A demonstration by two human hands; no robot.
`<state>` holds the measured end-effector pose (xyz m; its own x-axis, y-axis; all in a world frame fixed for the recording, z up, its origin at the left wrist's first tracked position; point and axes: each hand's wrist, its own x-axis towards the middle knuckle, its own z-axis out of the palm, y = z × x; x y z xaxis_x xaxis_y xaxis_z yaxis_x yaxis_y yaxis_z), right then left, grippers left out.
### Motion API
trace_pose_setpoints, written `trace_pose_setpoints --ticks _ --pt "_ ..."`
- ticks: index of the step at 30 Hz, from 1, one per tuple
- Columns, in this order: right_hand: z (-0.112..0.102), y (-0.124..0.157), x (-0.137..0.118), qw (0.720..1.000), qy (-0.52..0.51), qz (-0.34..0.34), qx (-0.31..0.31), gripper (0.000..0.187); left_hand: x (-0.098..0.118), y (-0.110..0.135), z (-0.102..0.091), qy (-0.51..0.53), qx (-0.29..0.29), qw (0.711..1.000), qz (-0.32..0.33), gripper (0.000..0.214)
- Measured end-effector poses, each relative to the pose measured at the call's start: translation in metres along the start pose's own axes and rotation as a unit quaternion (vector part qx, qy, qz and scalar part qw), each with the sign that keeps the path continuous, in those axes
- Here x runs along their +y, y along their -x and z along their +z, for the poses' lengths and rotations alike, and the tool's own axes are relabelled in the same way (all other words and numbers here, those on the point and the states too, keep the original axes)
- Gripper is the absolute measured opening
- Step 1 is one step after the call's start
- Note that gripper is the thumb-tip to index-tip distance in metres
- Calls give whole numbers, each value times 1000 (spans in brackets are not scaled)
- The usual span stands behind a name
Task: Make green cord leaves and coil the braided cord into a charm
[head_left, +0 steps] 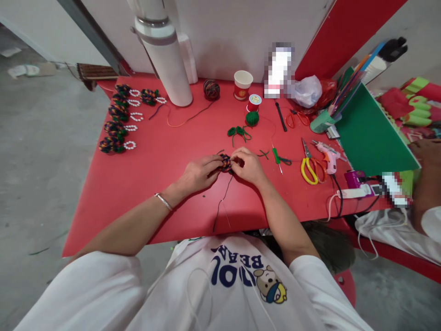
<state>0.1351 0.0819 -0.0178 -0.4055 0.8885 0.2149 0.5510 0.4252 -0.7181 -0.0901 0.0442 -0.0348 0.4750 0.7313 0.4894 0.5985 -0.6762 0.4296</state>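
Both my hands meet over the middle of the red table (138, 184). My left hand (200, 174) and my right hand (248, 166) are closed on a small multicoloured braided cord ornament (225, 162) held between them. A dark cord (222, 202) trails from it toward the table's front edge. A silver bracelet sits on my left wrist. Just beyond my hands lie green cord pieces (237, 133) and a green cord ball (251, 118).
Several finished cord ornaments with bead loops (119, 120) line the table's left. A white pipe (165, 55), dark yarn ball (211, 88), paper cup (243, 84), yellow scissors (309, 166), glue gun (327, 154) and green board (370, 133) stand around. Another person's arm (427, 184) is at the right.
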Motion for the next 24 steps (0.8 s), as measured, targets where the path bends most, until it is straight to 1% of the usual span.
trace_pose_setpoints --ticks 2,4,7,13,17,20,24 --pt "1 -1 1 1000 -2 10 -4 8 2 -1 0 -15 -7 1000 -8 38" --pt "2 -1 2 1000 2 20 -1 9 3 -2 0 -30 -16 999 -12 42" --pt "4 -2 2 1000 11 24 5 8 4 -3 0 -32 -23 999 -9 38" --pt "7 -2 0 998 49 42 0 7 3 -4 1 -12 -12 1000 7 30" --pt "9 -4 0 998 29 44 18 13 1 -4 3 -13 -5 1000 10 28" --pt "10 -5 1 999 10 35 33 12 1 -4 4 -15 -11 1000 8 27" --pt "11 -5 2 999 25 30 25 12 2 -3 4 5 -5 1000 6 30"
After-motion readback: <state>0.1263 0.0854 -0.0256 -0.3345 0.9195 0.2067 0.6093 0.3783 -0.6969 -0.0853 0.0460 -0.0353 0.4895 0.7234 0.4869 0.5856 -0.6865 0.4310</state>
